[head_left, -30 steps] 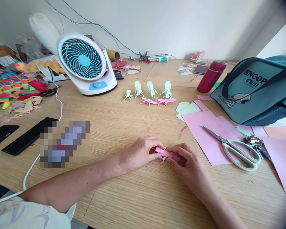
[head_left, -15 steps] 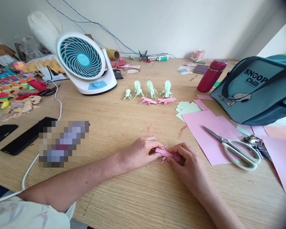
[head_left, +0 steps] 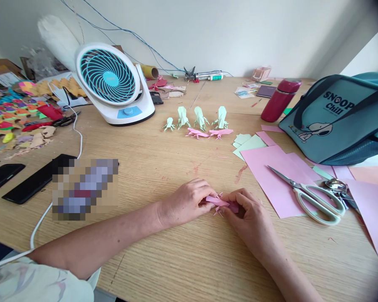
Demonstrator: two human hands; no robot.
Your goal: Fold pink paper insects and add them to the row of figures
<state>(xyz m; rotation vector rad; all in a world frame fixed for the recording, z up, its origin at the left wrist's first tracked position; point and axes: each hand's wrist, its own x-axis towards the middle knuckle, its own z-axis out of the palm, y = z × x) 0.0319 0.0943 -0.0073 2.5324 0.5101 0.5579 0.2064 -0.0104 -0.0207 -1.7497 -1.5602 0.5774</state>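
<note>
Between my two hands is a pink origami insect (head_left: 219, 201) with thin folded legs sticking out on both sides. My left hand (head_left: 189, 200) pinches its left end. Thumb and fingers of my right hand (head_left: 248, 212) close on its right end, partly hiding it. Beyond my hands, two finished-looking pink origami insects (head_left: 220, 133) lie in a row. Behind them stand several pale green origami insects (head_left: 199, 118), the leftmost one smaller than the others.
To the right, white-handled scissors (head_left: 315, 199) lie on pink paper sheets (head_left: 264, 176). A teal bag (head_left: 330, 121) and a red flask (head_left: 280, 100) stand behind. A white fan (head_left: 113, 84) is at back left, with a white cable (head_left: 34, 235) and black phone-like slabs (head_left: 38, 180) nearer.
My left hand has shifted very slightly to the right. Both hands keep their pinch on the pink origami insect, and the other things stay in place.
</note>
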